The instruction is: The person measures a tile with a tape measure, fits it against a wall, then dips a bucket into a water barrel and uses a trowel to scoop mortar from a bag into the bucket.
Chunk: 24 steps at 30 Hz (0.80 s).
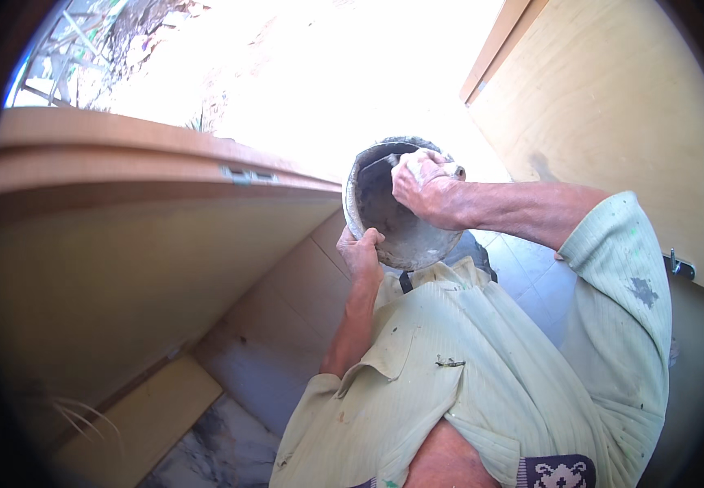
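Note:
A round bucket (401, 236) coated in grey residue is tilted in front of my body, with wet grey material low inside it. My left hand (358, 254) grips its near left rim, thumb over the edge. Reaching into the upper part of the bucket, my right hand (423, 187) is closed round a tool (382, 164) that looks like a scraper or trowel, its dark blade partly hidden by the bucket's shadow and my fingers.
An open wooden door (604, 98) with a metal handle stands right. A wooden frame (124, 154) runs across the left above a pale panel. Tiled floor (278, 325) lies below, with a board (140, 407) at lower left. Bright rough ground and metal poles show beyond the opening.

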Each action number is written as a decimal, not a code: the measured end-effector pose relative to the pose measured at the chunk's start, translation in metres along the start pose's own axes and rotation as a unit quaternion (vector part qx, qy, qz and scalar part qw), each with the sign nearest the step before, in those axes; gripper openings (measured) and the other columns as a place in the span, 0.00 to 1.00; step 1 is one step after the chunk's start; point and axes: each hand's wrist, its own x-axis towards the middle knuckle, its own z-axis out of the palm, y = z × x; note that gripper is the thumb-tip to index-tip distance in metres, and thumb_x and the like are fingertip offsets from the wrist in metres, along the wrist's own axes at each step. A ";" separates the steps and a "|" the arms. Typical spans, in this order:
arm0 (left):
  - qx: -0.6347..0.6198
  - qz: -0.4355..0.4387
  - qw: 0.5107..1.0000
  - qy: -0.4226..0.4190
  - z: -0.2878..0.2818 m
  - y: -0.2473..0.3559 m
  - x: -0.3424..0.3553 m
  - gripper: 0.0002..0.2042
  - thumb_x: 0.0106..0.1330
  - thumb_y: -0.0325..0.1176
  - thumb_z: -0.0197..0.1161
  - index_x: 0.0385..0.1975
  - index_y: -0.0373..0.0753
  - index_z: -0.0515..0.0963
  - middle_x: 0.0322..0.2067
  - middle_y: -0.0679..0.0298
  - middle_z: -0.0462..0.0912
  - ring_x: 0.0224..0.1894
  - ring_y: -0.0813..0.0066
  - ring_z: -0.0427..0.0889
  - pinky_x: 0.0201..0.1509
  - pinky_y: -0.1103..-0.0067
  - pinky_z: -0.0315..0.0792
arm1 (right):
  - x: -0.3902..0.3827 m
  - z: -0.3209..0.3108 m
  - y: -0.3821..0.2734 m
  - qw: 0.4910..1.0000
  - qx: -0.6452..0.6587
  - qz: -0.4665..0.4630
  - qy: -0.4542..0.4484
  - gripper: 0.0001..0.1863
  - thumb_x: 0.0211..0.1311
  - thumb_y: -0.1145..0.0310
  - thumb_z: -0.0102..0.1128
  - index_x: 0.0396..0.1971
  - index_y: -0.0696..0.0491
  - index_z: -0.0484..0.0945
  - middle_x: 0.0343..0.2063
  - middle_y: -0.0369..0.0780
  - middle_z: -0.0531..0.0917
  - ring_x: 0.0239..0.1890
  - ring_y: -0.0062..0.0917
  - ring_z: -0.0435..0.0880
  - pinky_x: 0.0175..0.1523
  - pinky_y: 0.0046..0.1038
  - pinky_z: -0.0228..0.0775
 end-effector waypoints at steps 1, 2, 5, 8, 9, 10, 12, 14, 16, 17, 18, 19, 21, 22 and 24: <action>-0.032 -0.011 0.999 -0.001 0.009 0.005 0.008 0.09 0.43 0.15 0.56 0.25 0.34 0.73 0.19 0.70 0.70 0.19 0.82 0.67 0.24 0.81 0.63 | 0.003 0.001 0.005 1.000 0.000 0.003 0.000 0.10 0.50 0.69 0.62 0.31 0.57 0.84 0.26 0.39 0.83 0.31 0.29 0.83 0.25 0.34 0.75; -0.064 -0.022 0.998 -0.001 0.017 0.010 0.017 0.09 0.44 0.15 0.56 0.26 0.33 0.73 0.19 0.70 0.71 0.18 0.81 0.67 0.23 0.82 0.64 | 0.008 0.003 0.010 0.999 -0.042 0.000 0.025 0.09 0.49 0.66 0.63 0.29 0.54 0.84 0.24 0.38 0.82 0.28 0.28 0.82 0.24 0.35 0.73; -0.106 -0.053 0.993 -0.008 0.039 0.029 0.054 0.13 0.43 0.14 0.56 0.30 0.33 0.74 0.24 0.66 0.74 0.22 0.77 0.71 0.25 0.81 0.67 | 0.024 0.001 0.034 0.993 -0.100 -0.019 0.055 0.09 0.48 0.64 0.64 0.28 0.52 0.83 0.21 0.38 0.81 0.24 0.29 0.80 0.24 0.36 0.71; -0.111 -0.062 0.992 0.019 0.055 0.038 0.098 0.13 0.42 0.14 0.56 0.30 0.33 0.74 0.24 0.66 0.74 0.23 0.76 0.72 0.27 0.81 0.67 | 0.044 0.027 0.052 0.989 -0.081 -0.002 0.124 0.10 0.45 0.66 0.65 0.30 0.54 0.83 0.24 0.38 0.80 0.30 0.32 0.79 0.24 0.37 0.71; -0.113 -0.059 0.992 0.025 0.063 0.042 0.113 0.13 0.42 0.14 0.56 0.30 0.33 0.74 0.24 0.66 0.74 0.23 0.76 0.72 0.27 0.81 0.67 | 0.051 0.039 0.060 0.988 -0.085 -0.005 0.129 0.10 0.45 0.66 0.65 0.30 0.54 0.83 0.24 0.38 0.80 0.30 0.32 0.79 0.24 0.37 0.71; -0.130 -0.038 0.990 0.034 0.075 0.047 0.128 0.13 0.42 0.14 0.56 0.30 0.33 0.74 0.23 0.66 0.74 0.23 0.77 0.72 0.28 0.81 0.67 | 0.057 0.056 0.071 0.984 -0.098 -0.001 0.150 0.11 0.47 0.66 0.62 0.31 0.56 0.81 0.26 0.41 0.79 0.31 0.33 0.79 0.25 0.37 0.71; -0.156 -0.015 0.986 0.046 0.086 0.057 0.152 0.15 0.42 0.13 0.56 0.32 0.35 0.74 0.24 0.68 0.73 0.24 0.77 0.72 0.28 0.80 0.67 | 0.063 0.074 0.095 0.986 -0.084 -0.028 0.140 0.13 0.50 0.67 0.57 0.34 0.59 0.78 0.26 0.41 0.76 0.29 0.33 0.76 0.24 0.35 0.65; -0.164 -0.018 0.984 0.068 0.096 0.075 0.178 0.15 0.43 0.13 0.56 0.33 0.35 0.74 0.24 0.68 0.73 0.25 0.77 0.72 0.28 0.80 0.67 | 0.067 0.083 0.137 0.984 -0.059 -0.014 0.165 0.13 0.49 0.67 0.59 0.34 0.59 0.78 0.26 0.41 0.75 0.30 0.32 0.74 0.23 0.34 0.63; -0.162 -0.022 0.984 0.078 0.105 0.089 0.195 0.17 0.44 0.13 0.56 0.36 0.36 0.73 0.26 0.68 0.74 0.27 0.77 0.72 0.29 0.80 0.67 | 0.071 0.085 0.181 0.980 -0.042 0.020 0.193 0.16 0.50 0.67 0.58 0.36 0.61 0.76 0.25 0.40 0.71 0.31 0.29 0.70 0.22 0.32 0.56; -0.169 -0.022 0.982 0.088 0.115 0.093 0.201 0.17 0.44 0.13 0.56 0.36 0.36 0.73 0.26 0.68 0.74 0.27 0.77 0.72 0.29 0.80 0.67 | 0.079 0.084 0.199 0.980 -0.049 0.010 0.195 0.16 0.50 0.67 0.58 0.36 0.61 0.76 0.25 0.40 0.71 0.31 0.29 0.70 0.22 0.32 0.56; -0.185 -0.013 0.978 0.094 0.125 0.097 0.208 0.16 0.44 0.14 0.57 0.35 0.36 0.73 0.26 0.67 0.74 0.27 0.77 0.72 0.29 0.80 0.67 | 0.089 0.083 0.218 0.969 -0.073 0.052 0.229 0.16 0.49 0.65 0.56 0.36 0.60 0.76 0.27 0.40 0.71 0.34 0.29 0.69 0.30 0.34 0.56; -0.200 -0.001 0.975 0.096 0.139 0.105 0.213 0.16 0.45 0.14 0.57 0.35 0.36 0.73 0.26 0.67 0.74 0.27 0.77 0.72 0.29 0.80 0.67 | 0.098 0.085 0.236 0.955 -0.095 0.099 0.262 0.16 0.49 0.64 0.54 0.36 0.58 0.76 0.29 0.40 0.70 0.36 0.29 0.68 0.38 0.35 0.56; -0.205 0.003 0.972 0.114 0.168 0.121 0.217 0.14 0.45 0.14 0.57 0.33 0.36 0.74 0.25 0.68 0.74 0.26 0.78 0.72 0.29 0.80 0.68 | 0.123 0.091 0.263 0.938 -0.100 0.123 0.307 0.16 0.50 0.63 0.53 0.36 0.58 0.76 0.33 0.42 0.70 0.40 0.30 0.67 0.41 0.37 0.58; -0.205 0.008 0.971 0.121 0.178 0.129 0.223 0.12 0.44 0.15 0.58 0.30 0.35 0.74 0.24 0.68 0.74 0.25 0.79 0.72 0.30 0.81 0.69 | 0.135 0.087 0.275 0.943 -0.074 0.109 0.306 0.16 0.49 0.64 0.56 0.35 0.59 0.76 0.28 0.41 0.70 0.34 0.27 0.69 0.30 0.34 0.57; -0.200 0.013 0.972 0.123 0.188 0.133 0.242 0.13 0.45 0.14 0.57 0.31 0.35 0.74 0.25 0.68 0.74 0.25 0.79 0.72 0.30 0.81 0.69 | 0.162 0.085 0.283 0.964 -0.014 0.099 0.246 0.16 0.48 0.66 0.59 0.33 0.62 0.76 0.22 0.40 0.71 0.27 0.26 0.71 0.19 0.31 0.57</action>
